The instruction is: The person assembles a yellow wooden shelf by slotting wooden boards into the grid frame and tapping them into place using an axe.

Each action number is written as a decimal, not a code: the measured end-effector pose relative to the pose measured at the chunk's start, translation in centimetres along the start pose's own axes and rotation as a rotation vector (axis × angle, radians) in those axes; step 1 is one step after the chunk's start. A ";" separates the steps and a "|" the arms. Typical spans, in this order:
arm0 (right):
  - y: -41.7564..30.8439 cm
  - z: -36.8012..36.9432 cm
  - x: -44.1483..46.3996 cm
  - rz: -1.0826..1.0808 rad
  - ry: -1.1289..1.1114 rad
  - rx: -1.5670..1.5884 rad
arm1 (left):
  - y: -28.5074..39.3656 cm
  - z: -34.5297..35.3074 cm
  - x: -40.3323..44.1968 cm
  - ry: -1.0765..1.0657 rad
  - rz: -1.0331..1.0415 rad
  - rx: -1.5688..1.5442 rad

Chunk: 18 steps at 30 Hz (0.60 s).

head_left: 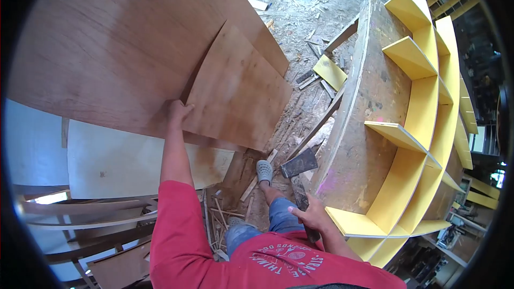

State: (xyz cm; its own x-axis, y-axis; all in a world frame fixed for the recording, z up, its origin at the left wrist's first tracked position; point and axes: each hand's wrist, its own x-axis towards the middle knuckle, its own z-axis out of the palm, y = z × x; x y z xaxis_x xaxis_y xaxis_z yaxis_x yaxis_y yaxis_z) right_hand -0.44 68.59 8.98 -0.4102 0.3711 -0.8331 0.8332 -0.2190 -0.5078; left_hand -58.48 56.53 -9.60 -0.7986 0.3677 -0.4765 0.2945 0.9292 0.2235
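Note:
My left hand (178,113) is closed on the lower left corner of a smaller brown plywood panel (238,88). Its thumb lies toward that panel, while some fingers are hidden. Behind it leans a much larger plywood sheet (118,43), with a dark gap between the two along one edge. Low and to the right, my right hand (313,215) is wrapped around the handle of a hatchet (300,165). The hatchet's broad dark head points up and away from me, close to the edge of a worktable (356,150).
A yellow shelf frame (423,101) with several compartments rests on the worktable. Wood scraps and a yellow board piece (330,72) litter the dusty floor (300,16). Pale sheets (123,160) stand at left, with loose sticks (219,217) near my feet.

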 end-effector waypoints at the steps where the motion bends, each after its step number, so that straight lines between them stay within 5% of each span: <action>1: -0.6 0.1 -0.3 -0.017 0.010 0.008 | 0.1 0.0 -0.7 -0.076 0.009 0.003; 9: 0.1 3.9 -1.3 -0.125 0.022 -0.025 | 3.5 7.2 -15.1 -0.013 0.361 -0.333; 12: -0.4 6.4 -3.3 -0.219 0.007 0.006 | 0.8 6.3 -25.1 0.107 0.286 -0.310; 18: 3.0 12.5 -7.1 -0.339 -0.034 -0.031 | -16.1 0.3 -46.2 0.142 -0.033 -0.303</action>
State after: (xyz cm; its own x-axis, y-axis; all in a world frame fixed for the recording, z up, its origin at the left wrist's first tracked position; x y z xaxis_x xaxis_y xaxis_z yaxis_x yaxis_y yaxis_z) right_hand 0.35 53.97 10.59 -0.6773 0.3873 -0.6256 0.6583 -0.0606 -0.7503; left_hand -26.15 24.58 8.60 -0.8764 0.3092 -0.3692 0.1153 0.8791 0.4625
